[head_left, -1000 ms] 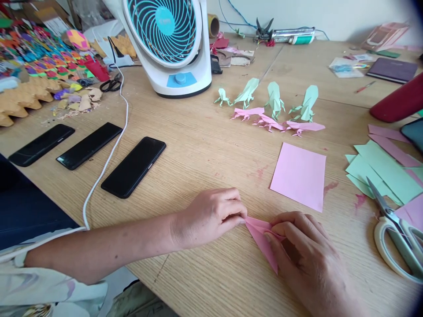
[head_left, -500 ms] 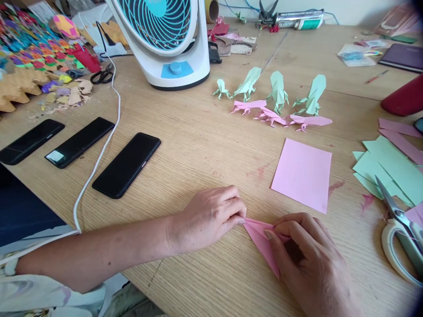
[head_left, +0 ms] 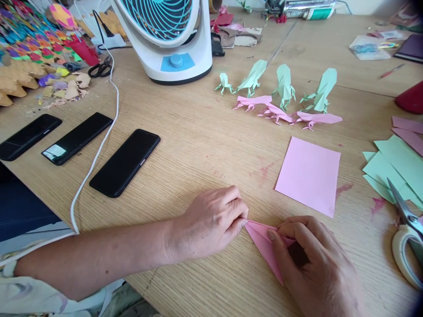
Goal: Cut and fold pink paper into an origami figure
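Observation:
A folded pink paper (head_left: pixel 264 246), a long pointed shape, lies flat on the wooden table (head_left: pixel 205 132) near its front edge. My left hand (head_left: pixel 211 220) pinches its left tip with fingers curled together. My right hand (head_left: pixel 313 268) presses down on its right half, fingers bent over the fold, hiding that part. A flat pink square sheet (head_left: pixel 309 176) lies just beyond my right hand.
Folded green figures (head_left: pixel 284 86) and pink figures (head_left: pixel 287 115) stand in rows farther back. Three black phones (head_left: pixel 125 162) and a white cable (head_left: pixel 95 158) lie at left, a fan (head_left: pixel 172 39) behind. Green paper sheets (head_left: pixel 393 169) and scissors (head_left: pixel 406 233) are at right.
Both hands stay on the pink fold with barely any shift. The camera has tilted down and a little left, so everything on the table sits higher in view.

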